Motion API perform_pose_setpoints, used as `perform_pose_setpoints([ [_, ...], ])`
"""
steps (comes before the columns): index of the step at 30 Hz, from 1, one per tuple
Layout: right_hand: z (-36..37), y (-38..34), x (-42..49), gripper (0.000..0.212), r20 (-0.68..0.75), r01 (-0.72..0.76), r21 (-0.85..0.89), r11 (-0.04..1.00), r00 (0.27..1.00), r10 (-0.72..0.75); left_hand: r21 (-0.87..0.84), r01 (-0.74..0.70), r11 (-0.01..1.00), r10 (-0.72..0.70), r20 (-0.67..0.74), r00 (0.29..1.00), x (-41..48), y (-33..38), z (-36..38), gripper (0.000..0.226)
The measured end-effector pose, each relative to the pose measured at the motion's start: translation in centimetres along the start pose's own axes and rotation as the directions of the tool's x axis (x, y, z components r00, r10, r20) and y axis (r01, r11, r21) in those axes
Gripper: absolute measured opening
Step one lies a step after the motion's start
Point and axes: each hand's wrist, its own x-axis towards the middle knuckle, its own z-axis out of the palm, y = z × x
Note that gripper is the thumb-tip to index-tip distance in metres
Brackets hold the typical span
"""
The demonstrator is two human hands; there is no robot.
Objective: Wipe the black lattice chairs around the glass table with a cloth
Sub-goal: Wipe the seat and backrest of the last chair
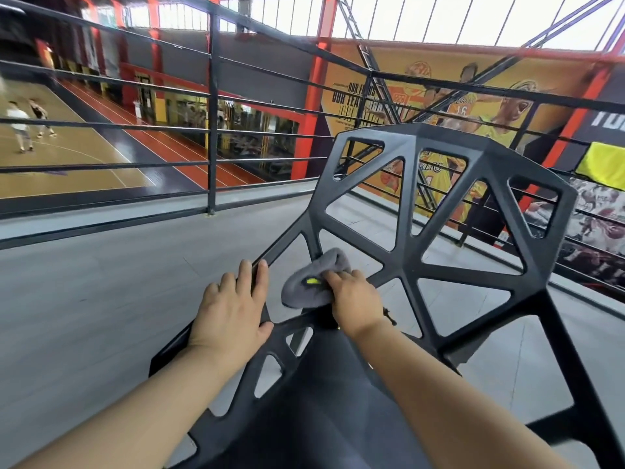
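A black lattice chair (449, 211) fills the middle and right of the view, its backrest rising away from me and its seat running down between my arms. My right hand (355, 299) grips a bunched grey cloth (313, 282) with a small yellow-green tag and holds it against a bar low on the backrest, near the left edge. My left hand (233, 309) rests on the chair's left frame bar, fingers straight along it and thumb below. The glass table is out of view.
Grey floor (118, 282) stretches to the left of the chair. A black metal railing (211, 130) runs behind and to the right, with a drop to a sports court beyond where people move. A yellow cloth (605, 164) hangs on the railing at far right.
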Motion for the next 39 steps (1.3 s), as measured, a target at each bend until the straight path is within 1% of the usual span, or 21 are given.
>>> perform_pose_setpoints([
  [3, 0.7, 0.0, -1.1, 0.029, 0.007, 0.149, -0.217, 0.965, 0.989, -0.151, -0.024, -0.014, 1.0, 0.014, 0.013, 1.0, 0.0, -0.1, -0.3, 0.103],
  [4, 0.5, -0.5, -1.3, 0.027, 0.093, 0.199, -0.242, 0.95, 0.979, -0.181, -0.023, -0.026, 0.999, 0.027, 0.019, 0.999, -0.1, -0.1, -0.4, 0.102],
  [6, -0.2, -0.8, -1.1, 0.029, 0.224, 0.216, -0.236, 0.948, 0.961, -0.163, -0.023, -0.027, 0.999, 0.028, 0.013, 1.0, -0.1, 0.0, -0.4, 0.101],
  [7, -0.8, -0.6, -0.7, 0.031, 0.236, 0.179, -0.22, 0.959, 0.964, -0.125, -0.022, -0.024, 0.999, 0.024, 0.011, 1.0, -0.1, -0.1, -0.4, 0.102],
  [8, -1.7, -0.6, -0.1, 0.031, 0.155, 0.138, -0.174, 0.975, 0.982, -0.111, -0.035, -0.015, 0.999, 0.016, 0.022, 1.0, -0.1, -0.2, -0.4, 0.103],
  [10, -4.4, -1.0, 1.3, 0.028, -0.155, 0.114, -0.066, 0.991, 0.98, -0.123, -0.068, -0.013, 0.998, 0.015, 0.032, 0.999, 0.0, -0.1, -0.6, 0.105],
  [12, -7.6, -1.1, 3.7, 0.028, -0.417, 0.146, -0.006, 0.989, 0.899, -0.135, -0.074, -0.04, 0.996, 0.043, 0.031, 0.999, 0.0, -0.2, -0.6, 0.106],
  [14, -11.4, -1.1, 6.9, 0.03, -0.626, 0.139, -0.024, 0.99, 0.77, -0.123, -0.058, -0.032, 0.998, 0.033, 0.016, 0.999, 0.0, -0.1, -0.5, 0.106],
  [16, -14.6, -0.9, 10.3, 0.033, -0.712, 0.07, -0.082, 0.994, 0.694, -0.107, -0.108, -0.018, 0.994, 0.023, 0.045, 0.999, 0.0, -0.2, -0.5, 0.11],
  [17, -15.5, -0.7, 11.8, 0.037, -0.692, 0.022, -0.122, 0.992, 0.715, -0.101, -0.111, -0.023, 0.994, 0.029, 0.047, 0.998, 0.1, -0.2, -0.5, 0.111],
  [18, -15.8, -0.3, 13.1, 0.042, -0.622, -0.017, -0.162, 0.987, 0.778, -0.089, -0.102, -0.02, 0.995, 0.024, 0.034, 0.999, 0.1, -0.3, -0.3, 0.111],
  [20, -14.6, 0.4, 14.7, 0.049, -0.376, -0.042, -0.208, 0.977, 0.926, -0.04, -0.105, -0.019, 0.994, 0.02, 0.007, 1.0, 0.2, -0.3, -0.1, 0.111],
  [21, -13.6, 0.6, 14.9, 0.051, -0.303, -0.06, -0.203, 0.977, 0.953, -0.005, -0.124, -0.024, 0.992, 0.025, 0.006, 1.0, 0.2, -0.3, -0.1, 0.112],
  [22, -12.5, 0.5, 14.5, 0.051, -0.301, -0.071, -0.162, 0.984, 0.953, 0.019, -0.129, -0.026, 0.991, 0.029, 0.026, 0.999, 0.2, -0.3, -0.3, 0.112],
  [24, -9.8, 0.0, 13.3, 0.051, -0.38, -0.039, -0.048, 0.998, 0.925, 0.018, -0.115, -0.046, 0.992, 0.049, 0.025, 0.998, 0.1, -0.2, -0.4, 0.106],
  [27, -5.3, -1.1, 11.0, 0.042, -0.475, 0.1, -0.041, 0.994, 0.873, -0.107, -0.087, -0.037, 0.996, 0.035, -0.021, 0.999, -0.1, -0.1, -0.3, 0.102],
  [30, -2.3, -1.7, 9.1, 0.042, -0.517, 0.106, 0.049, 0.993, 0.853, -0.066, -0.084, -0.02, 0.996, 0.022, 0.024, 0.999, -0.1, -0.3, -0.3, 0.106],
  [33, -2.1, -1.7, 8.3, 0.049, -0.504, 0.114, 0.097, 0.989, 0.862, -0.05, -0.086, -0.036, 0.996, 0.035, -0.016, 0.999, 0.1, -0.4, 0.2, 0.106],
  [36, -3.4, -0.9, 9.2, 0.031, -0.44, 0.169, 0.043, 0.985, 0.888, -0.133, -0.091, -0.037, 0.995, 0.039, 0.014, 0.999, 0.1, -0.3, -0.1, 0.105],
  [38, -5.6, -0.3, 10.7, 0.028, -0.444, 0.123, 0.104, 0.987, 0.894, -0.065, -0.09, -0.04, 0.995, 0.042, 0.025, 0.999, 0.0, -0.2, -0.2, 0.103],
  [39, -7.1, 0.0, 11.5, 0.029, -0.484, 0.102, 0.069, 0.992, 0.873, -0.056, -0.072, -0.037, 0.997, 0.039, 0.017, 0.999, 0.0, -0.1, -0.1, 0.101],
])
